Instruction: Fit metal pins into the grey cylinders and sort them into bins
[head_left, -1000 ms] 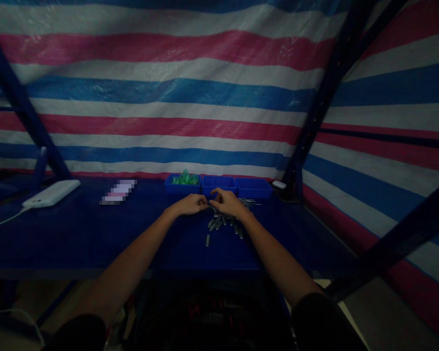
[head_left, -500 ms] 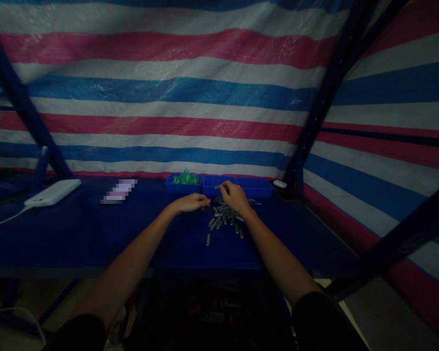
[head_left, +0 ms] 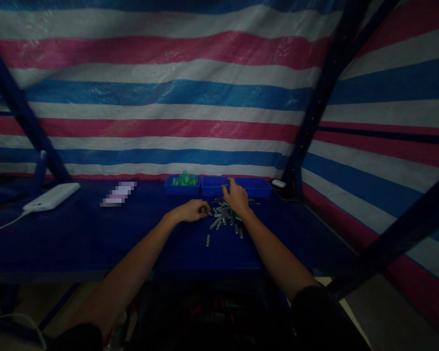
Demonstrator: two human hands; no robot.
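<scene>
A heap of small grey metal cylinders (head_left: 225, 214) lies on the blue table, with one single cylinder (head_left: 208, 240) apart in front of it. At the heap's left edge, my left hand (head_left: 190, 210) is closed, fingers curled, with a cylinder's grey end at its fingertips. My right hand (head_left: 237, 196) is over the far side of the heap. Its thumb and index finger are spread at the front of the middle blue bin (head_left: 214, 184), and I see nothing between them. What lies inside that bin is hard to make out.
A blue bin (head_left: 167, 185) with green pieces (head_left: 185, 178) stands left of the middle one, another blue bin (head_left: 259, 186) right. Thin pins (head_left: 254, 201) lie behind the heap. A white case (head_left: 278, 183), a white power bank (head_left: 53, 197) with cable and a blurred-out item (head_left: 119, 194) are also here.
My right hand has opened at the middle bin, and the small piece it pinched is gone from its fingers. My left hand has come down to the heap and closed on a cylinder.
</scene>
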